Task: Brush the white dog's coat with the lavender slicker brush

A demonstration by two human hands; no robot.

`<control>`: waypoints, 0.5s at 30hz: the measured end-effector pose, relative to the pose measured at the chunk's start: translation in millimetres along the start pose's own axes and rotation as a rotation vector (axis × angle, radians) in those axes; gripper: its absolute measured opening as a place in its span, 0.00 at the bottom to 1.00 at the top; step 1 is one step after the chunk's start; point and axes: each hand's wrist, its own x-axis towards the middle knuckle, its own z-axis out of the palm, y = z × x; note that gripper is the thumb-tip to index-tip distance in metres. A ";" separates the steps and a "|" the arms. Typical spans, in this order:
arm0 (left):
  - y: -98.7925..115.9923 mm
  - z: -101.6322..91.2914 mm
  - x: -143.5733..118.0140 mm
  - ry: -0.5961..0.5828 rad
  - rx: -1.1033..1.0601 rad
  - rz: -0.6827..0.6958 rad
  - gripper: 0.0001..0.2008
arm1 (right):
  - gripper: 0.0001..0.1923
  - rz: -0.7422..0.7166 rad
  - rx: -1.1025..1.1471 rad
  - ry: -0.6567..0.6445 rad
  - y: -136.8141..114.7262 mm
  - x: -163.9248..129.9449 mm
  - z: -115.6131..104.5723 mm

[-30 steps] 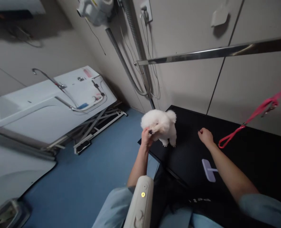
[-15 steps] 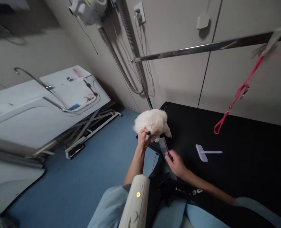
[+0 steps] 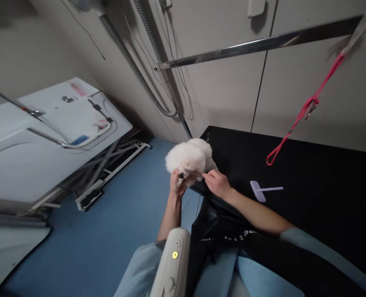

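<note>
Both hands are crowded at the near left corner of the black worktop [image 3: 309, 185], the left hand [image 3: 176, 186] and right hand [image 3: 217, 183] pressed against the small white dog [image 3: 189, 159], so no gap there. Right of them the worktop runs open, with only the lilac brush [image 3: 259, 191] lying near the right forearm. Overhead, the steel bar [image 3: 263, 43] spans the worktop and the red leash [image 3: 297, 119] dangles from it, loop hanging above the middle. The wall closes the far side; blue floor [image 3: 93, 235] lies open to the left.
</note>
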 end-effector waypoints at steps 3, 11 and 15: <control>5.7 2.7 -1.3 -0.024 -0.002 0.001 0.13 | 0.16 0.163 -0.023 0.103 5.4 1.4 3.9; 1.8 -11.5 -9.8 0.004 -0.080 -0.001 0.16 | 0.16 -0.034 -0.014 0.017 2.7 17.7 3.2; -4.2 -17.4 -10.1 0.031 -0.113 -0.017 0.16 | 0.14 -0.160 0.002 -0.017 0.6 22.5 5.3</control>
